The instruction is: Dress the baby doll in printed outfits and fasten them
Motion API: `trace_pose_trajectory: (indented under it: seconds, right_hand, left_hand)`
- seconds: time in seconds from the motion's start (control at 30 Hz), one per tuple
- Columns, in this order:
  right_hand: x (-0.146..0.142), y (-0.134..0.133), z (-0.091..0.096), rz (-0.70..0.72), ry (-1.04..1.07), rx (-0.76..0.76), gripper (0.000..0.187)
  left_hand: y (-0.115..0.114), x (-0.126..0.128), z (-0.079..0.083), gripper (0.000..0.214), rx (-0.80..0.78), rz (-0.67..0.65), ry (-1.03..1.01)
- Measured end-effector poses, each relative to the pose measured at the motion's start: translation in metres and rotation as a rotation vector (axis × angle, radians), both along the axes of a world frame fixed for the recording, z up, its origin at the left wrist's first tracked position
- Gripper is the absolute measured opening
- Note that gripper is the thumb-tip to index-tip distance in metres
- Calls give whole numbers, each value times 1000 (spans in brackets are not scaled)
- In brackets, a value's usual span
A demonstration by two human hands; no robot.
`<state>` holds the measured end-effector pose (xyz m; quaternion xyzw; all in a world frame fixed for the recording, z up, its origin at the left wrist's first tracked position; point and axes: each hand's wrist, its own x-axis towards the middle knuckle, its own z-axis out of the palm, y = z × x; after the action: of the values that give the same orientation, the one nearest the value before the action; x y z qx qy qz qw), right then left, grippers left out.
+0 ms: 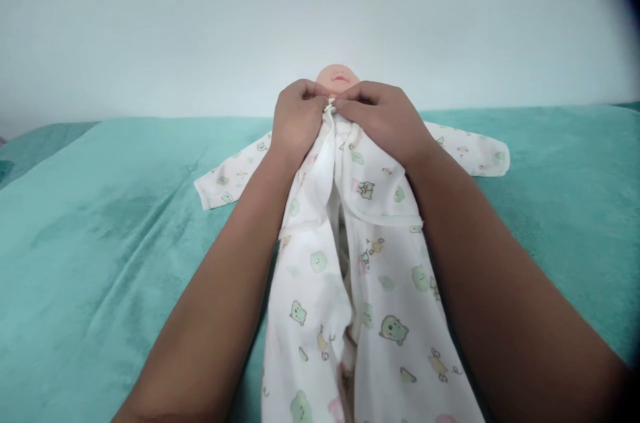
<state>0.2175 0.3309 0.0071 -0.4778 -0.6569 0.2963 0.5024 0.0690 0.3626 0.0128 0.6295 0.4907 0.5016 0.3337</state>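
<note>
I see left hand and right hand fingers pinching the collar tie of the white animal-print cotton baby suit; lower front gapes unfastened.

No readable text — the garment bears only pictures.

light: soft, even | shadows: faint | top-right corner: dark vignette, perhaps lens edge
</note>
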Motion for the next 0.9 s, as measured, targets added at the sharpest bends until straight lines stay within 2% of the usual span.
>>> trace_pose_trajectory:
  seconds: [0.9]
  right_hand:
    - [1,0,0,-7,6,-1,12]
  left_hand:
    - [0,-1,-2,14,35,-23,-17]
